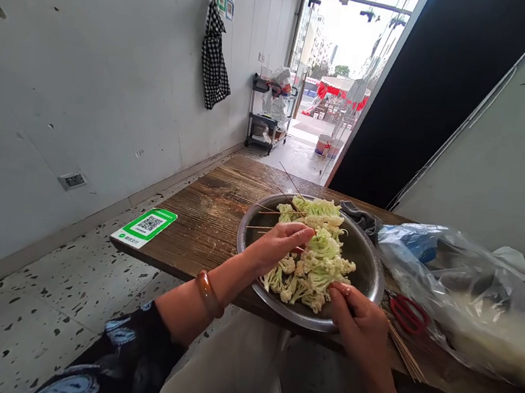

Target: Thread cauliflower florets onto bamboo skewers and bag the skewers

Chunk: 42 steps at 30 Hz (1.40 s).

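Observation:
A wide metal basin (373, 280) at the table's near edge holds a heap of cut cauliflower (312, 276). Thin wooden skewers (291, 178) stick out from the heap over the basin's far left side, some carrying florets. My left hand (278, 247) reaches over the basin, fingers pinched together beside a pale green floret; what lies between them is mostly hidden. At the heap's right side, my right hand (360, 319) pinches a cauliflower floret (333, 281) between thumb and forefinger.
On the wooden table (203, 213), a green payment card (148, 227) lies at the left corner. Right of the basin are red-handled scissors (408, 314), loose skewers (405, 354), a dark cloth (363, 219) and a large clear plastic bag (474, 288). A wheeled cart (270, 120) stands near the doorway.

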### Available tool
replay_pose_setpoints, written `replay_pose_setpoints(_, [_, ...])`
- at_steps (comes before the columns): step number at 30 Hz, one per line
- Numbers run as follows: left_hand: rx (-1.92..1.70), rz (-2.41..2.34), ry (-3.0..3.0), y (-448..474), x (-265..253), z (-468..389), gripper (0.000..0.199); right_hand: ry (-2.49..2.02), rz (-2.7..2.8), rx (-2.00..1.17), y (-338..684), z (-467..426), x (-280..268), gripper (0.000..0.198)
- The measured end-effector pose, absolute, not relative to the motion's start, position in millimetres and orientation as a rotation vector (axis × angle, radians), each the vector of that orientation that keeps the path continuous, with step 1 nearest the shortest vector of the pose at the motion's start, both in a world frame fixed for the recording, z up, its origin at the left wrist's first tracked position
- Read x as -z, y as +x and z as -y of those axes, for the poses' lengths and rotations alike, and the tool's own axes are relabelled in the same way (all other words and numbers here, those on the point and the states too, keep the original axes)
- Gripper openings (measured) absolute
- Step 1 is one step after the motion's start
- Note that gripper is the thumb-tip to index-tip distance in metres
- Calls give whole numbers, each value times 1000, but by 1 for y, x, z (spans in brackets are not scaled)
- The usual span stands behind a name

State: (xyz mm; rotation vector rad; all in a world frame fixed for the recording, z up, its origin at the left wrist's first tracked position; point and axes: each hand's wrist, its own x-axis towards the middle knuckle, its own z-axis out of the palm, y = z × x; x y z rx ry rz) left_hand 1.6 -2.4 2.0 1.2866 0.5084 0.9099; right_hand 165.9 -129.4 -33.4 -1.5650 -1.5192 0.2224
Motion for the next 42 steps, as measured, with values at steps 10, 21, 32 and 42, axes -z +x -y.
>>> replay_pose_setpoints(10, [-966, -571, 1397, 4, 0, -1, 34, -1547, 1566, -257, 160, 127, 32, 32])
replay_pose_setpoints(21, [-955, -519, 1107, -1, 7, -12, 34, -1593, 1689, -266, 155, 125, 27, 35])
replay_pose_setpoints(32, [-985, -562, 1306, -3, 4, -8, 38, -1543, 1597, -188, 140, 127, 30, 34])
replay_pose_setpoints(42, [-965, -500, 1266, 0, 2, -7, 35, -1509, 1578, -115, 139, 124, 33, 30])
